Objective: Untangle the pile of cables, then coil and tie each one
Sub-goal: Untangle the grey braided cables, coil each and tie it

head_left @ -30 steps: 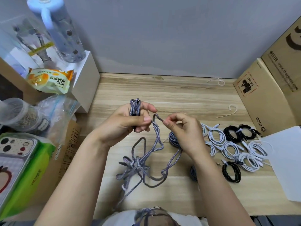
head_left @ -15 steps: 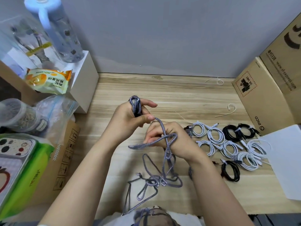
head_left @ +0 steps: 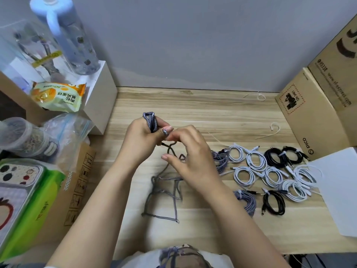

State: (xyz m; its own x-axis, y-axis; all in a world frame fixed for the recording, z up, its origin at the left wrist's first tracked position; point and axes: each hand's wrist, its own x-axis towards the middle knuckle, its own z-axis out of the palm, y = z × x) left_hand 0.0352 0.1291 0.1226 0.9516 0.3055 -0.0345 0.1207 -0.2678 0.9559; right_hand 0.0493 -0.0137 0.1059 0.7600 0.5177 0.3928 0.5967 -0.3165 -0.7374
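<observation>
the step in hand looks like coiling: the left hand (head_left: 143, 141) grips a small bundle of loops of the grey-and-white braided cable (head_left: 150, 121) above the middle of the light wooden tabletop (head_left: 212, 113), fingers curled round it, while the right hand (head_left: 190, 153), just right of it, pinches the next stretch of that cable near the left thumb, its other fingers loosely spread; the rest of the cable hangs down in loose, crossed bends to the near middle of the table; to the right lie already tied white coils (head_left: 257, 161) and black coils (head_left: 274, 202); next, by my reading, the slack needs feeding round the bundle without the crossed bends snagging
</observation>
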